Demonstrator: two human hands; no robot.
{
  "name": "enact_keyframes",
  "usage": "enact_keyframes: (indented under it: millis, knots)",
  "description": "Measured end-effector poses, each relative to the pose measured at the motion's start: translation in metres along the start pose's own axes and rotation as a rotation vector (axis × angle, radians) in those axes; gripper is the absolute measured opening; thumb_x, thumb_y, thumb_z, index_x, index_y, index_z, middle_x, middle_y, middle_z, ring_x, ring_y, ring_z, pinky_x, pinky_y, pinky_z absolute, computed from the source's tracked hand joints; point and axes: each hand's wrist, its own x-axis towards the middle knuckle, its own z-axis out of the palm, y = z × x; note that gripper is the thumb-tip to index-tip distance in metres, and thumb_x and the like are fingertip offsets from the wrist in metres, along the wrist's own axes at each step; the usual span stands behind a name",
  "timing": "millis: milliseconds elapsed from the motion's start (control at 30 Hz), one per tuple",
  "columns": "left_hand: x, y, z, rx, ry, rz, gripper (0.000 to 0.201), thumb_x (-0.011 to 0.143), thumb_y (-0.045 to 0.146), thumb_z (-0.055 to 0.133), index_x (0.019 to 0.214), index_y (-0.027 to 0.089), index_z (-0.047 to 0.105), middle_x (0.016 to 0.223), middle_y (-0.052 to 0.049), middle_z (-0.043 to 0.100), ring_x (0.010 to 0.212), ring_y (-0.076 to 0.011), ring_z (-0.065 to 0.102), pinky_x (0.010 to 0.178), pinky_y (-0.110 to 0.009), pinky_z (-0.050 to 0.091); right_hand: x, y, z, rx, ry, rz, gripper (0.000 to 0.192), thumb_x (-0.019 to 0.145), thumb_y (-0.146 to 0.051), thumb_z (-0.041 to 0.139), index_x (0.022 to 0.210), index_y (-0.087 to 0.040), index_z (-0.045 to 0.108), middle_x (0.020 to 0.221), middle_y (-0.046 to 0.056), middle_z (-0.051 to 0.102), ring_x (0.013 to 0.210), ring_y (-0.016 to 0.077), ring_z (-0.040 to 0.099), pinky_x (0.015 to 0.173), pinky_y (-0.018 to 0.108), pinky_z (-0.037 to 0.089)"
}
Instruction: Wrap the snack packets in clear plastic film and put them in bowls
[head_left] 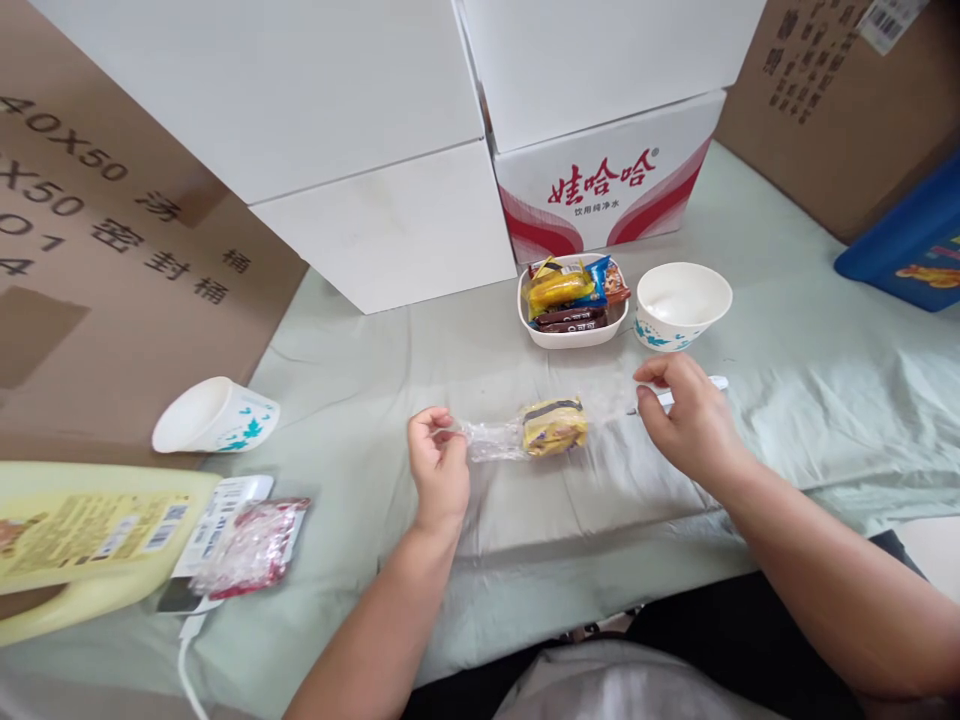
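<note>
A yellow snack packet [555, 426] with a dark stripe sits in the middle, wrapped in clear plastic film [496, 440]. The film stretches out on both sides of the packet. My left hand [440, 460] is closed on the film's left end, thumb against fingers. At the other end, my right hand [686, 410] pinches the thin, nearly invisible film between thumb and forefinger. A slim white stick-like tool [718, 383] with a dark tip lies on the cloth, partly hidden behind my right hand; its kind is unclear.
A white bowl of packaged snacks [574, 338] and a paper cup [682, 300] stand before white boxes [397, 235]. Leftward are another paper cup [251, 420], a yellow jug [97, 530] and a red film-wrapped packet [259, 550]. A blue container [907, 250] stands right.
</note>
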Motion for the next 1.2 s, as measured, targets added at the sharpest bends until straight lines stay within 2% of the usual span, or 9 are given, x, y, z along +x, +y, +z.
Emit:
enact_keyframes:
  millis: [100,233,300,533,700,900,1033,1100,1200]
  knots:
    - [0.002,0.008,-0.004,0.162,0.057,0.341,0.029,0.078,0.013,0.058,0.106,0.022,0.055,0.108,-0.005,0.054,0.105,-0.0204,0.053,0.085,-0.033,0.044,-0.003,-0.004,0.005,-0.022,0.062,-0.087,0.023,0.086,-0.012,0.049,0.105,-0.023,0.056,0.113,0.013,0.059,0.112,0.0306,0.056,0.095,0.054,0.047]
    - [-0.004,0.018,0.002,0.264,-0.476,0.558,0.030,0.089,0.018,0.055,0.119,0.021,0.055,0.106,-0.007,0.064,0.101,-0.0219,0.057,0.088,-0.038,0.046,-0.012,-0.011,0.022,0.071,-0.197,-0.218,0.032,0.092,-0.018,0.050,0.124,-0.019,0.051,0.125,0.016,0.057,0.119,0.0286,0.054,0.099,0.049,0.047]
    - [-0.007,0.019,0.007,0.356,-0.611,0.584,0.032,0.090,0.022,0.058,0.122,0.021,0.056,0.104,-0.007,0.067,0.098,-0.0231,0.057,0.086,-0.039,0.047,-0.015,-0.012,0.029,0.049,-0.323,-0.218,0.033,0.093,-0.022,0.052,0.125,-0.016,0.051,0.123,0.017,0.058,0.114,0.0284,0.057,0.095,0.047,0.050]
    - [-0.011,0.030,0.003,0.415,-0.355,0.741,0.012,0.084,0.013,0.060,0.086,0.024,0.066,0.088,-0.005,0.068,0.089,-0.0225,0.062,0.082,-0.039,0.048,-0.015,-0.009,0.025,0.011,-0.335,-0.217,0.019,0.091,-0.024,0.058,0.109,-0.020,0.061,0.102,0.010,0.062,0.094,0.0247,0.062,0.081,0.042,0.054]
    - [-0.019,0.047,-0.001,0.346,-0.469,0.930,0.024,0.083,0.005,0.056,0.093,0.025,0.064,0.091,-0.001,0.075,0.093,-0.0204,0.068,0.089,-0.040,0.045,-0.015,-0.014,0.026,0.018,-0.394,-0.377,0.048,0.088,-0.012,0.053,0.135,-0.021,0.048,0.130,0.014,0.056,0.124,0.0288,0.049,0.099,0.050,0.046]
    - [-0.026,0.059,-0.005,0.181,-0.734,0.942,0.023,0.083,0.003,0.054,0.091,0.023,0.063,0.097,-0.001,0.076,0.099,-0.0183,0.067,0.087,-0.035,0.049,-0.016,-0.015,0.029,-0.080,-0.449,-0.388,0.013,0.091,-0.016,0.052,0.090,-0.018,0.065,0.084,0.007,0.062,0.083,0.0222,0.057,0.076,0.040,0.050]
    - [-0.028,0.063,-0.007,0.128,-0.954,0.877,0.023,0.086,0.005,0.051,0.094,0.023,0.063,0.097,-0.002,0.076,0.092,-0.0162,0.069,0.081,-0.032,0.051,-0.018,-0.017,0.028,-0.054,-0.390,-0.507,0.017,0.093,-0.015,0.049,0.086,-0.019,0.064,0.118,0.011,0.063,0.118,0.0262,0.053,0.093,0.044,0.047]
    - [-0.027,0.062,-0.006,0.128,-0.973,0.816,0.014,0.088,0.015,0.054,0.096,0.022,0.062,0.094,-0.004,0.075,0.086,-0.0170,0.070,0.077,-0.031,0.052,-0.019,-0.019,0.027,-0.017,-0.410,-0.600,0.019,0.094,-0.014,0.047,0.088,-0.020,0.064,0.130,0.009,0.060,0.131,0.0257,0.044,0.101,0.046,0.042]
    - [-0.026,0.055,-0.005,0.160,-0.857,0.716,0.009,0.091,0.023,0.054,0.097,0.021,0.061,0.088,-0.005,0.073,0.080,-0.0180,0.070,0.074,-0.031,0.055,-0.019,-0.022,0.027,0.011,-0.457,-0.645,0.020,0.095,-0.014,0.045,0.086,-0.019,0.063,0.110,0.009,0.067,0.114,0.0229,0.056,0.092,0.041,0.046]
